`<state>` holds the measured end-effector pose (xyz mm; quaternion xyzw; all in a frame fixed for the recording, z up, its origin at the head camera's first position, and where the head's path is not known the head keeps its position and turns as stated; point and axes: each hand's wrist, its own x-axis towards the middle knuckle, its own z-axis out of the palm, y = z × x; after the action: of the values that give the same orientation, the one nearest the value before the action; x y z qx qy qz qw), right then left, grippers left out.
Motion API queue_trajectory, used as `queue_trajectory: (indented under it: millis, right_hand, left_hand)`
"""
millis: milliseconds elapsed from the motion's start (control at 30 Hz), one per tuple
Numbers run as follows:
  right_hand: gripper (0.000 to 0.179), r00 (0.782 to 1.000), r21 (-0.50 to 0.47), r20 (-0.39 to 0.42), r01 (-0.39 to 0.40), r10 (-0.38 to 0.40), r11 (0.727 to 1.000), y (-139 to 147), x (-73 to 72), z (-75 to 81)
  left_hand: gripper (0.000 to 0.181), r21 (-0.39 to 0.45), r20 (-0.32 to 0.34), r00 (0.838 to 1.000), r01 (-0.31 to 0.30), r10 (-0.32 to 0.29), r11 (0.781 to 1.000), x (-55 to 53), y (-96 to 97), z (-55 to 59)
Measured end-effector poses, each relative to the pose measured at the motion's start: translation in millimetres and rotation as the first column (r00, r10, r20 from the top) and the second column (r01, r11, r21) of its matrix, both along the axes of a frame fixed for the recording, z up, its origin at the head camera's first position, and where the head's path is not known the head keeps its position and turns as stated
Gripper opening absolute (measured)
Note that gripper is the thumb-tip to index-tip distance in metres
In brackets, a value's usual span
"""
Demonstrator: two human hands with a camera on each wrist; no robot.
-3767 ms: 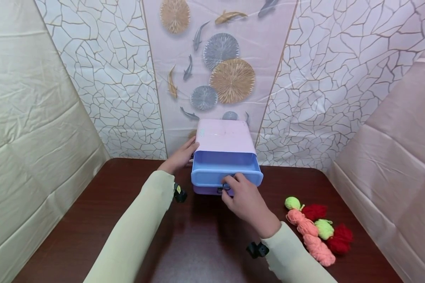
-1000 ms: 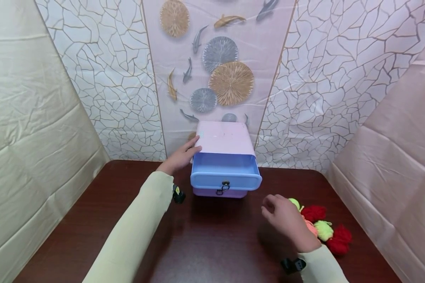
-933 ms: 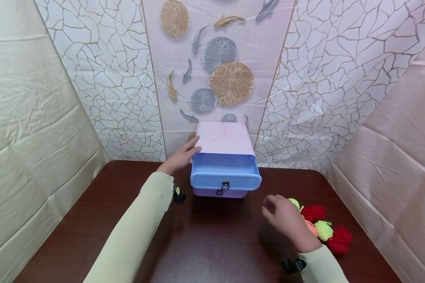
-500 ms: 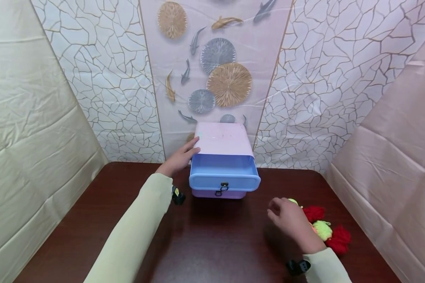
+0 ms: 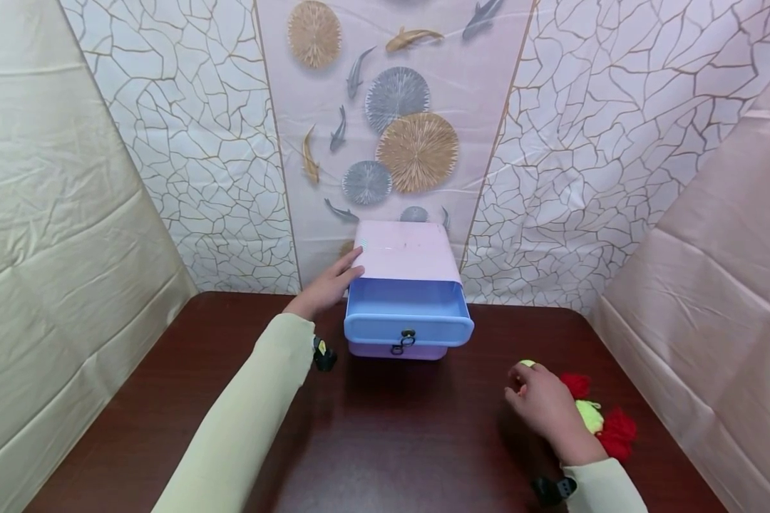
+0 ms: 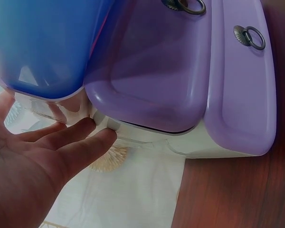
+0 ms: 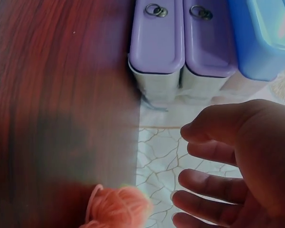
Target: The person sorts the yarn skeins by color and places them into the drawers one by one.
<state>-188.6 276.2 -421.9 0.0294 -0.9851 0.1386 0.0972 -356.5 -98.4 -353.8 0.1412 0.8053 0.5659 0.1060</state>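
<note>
A small drawer cabinet [image 5: 406,249] with a pale pink top stands at the back of the table. Its blue top drawer [image 5: 385,329] is pulled out, and the inside visible from the head shows nothing in it. Below are two purple drawers [image 6: 242,85] with ring pulls, both closed. My left hand [image 5: 326,291] rests its extended fingertips against the cabinet's left side. On the right, my right hand [image 5: 545,406] hovers over the yarn with fingers loosely bent and nothing between them. Coral yarn [image 7: 118,206] lies just beyond its fingertips in the right wrist view; from the head, the hand hides most of it.
Red yarn [image 5: 617,433] and a neon yellow yarn ball [image 5: 590,415] lie near the right edge of the dark wooden table [image 5: 385,442]. A patterned cloth backdrop [image 5: 218,178] hangs behind the cabinet, with plain cloth at both sides.
My right hand has left the blue drawer's ring pull and moved right, over the yarn. The drawer stays pulled out. My left hand keeps its place at the cabinet's side.
</note>
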Motion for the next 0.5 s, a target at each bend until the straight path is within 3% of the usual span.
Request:
queue_trajectory:
  millis: [167,500]
  right_hand:
    - [0.025,1.0,0.01,-0.009,0.009,-0.009,1.0,6.9,3.1,-4.0]
    - [0.044,0.998,0.026,0.029,0.049,-0.05,0.998,19.3,4.2,-7.1]
  left_hand:
    - [0.056,0.002,0.0,1.0,0.002,-0.002,1.0,0.9,0.1,-0.1]
    - [0.057,0.016,-0.017,1.0,-0.001,0.001,1.0,1.2,1.5,-0.2]
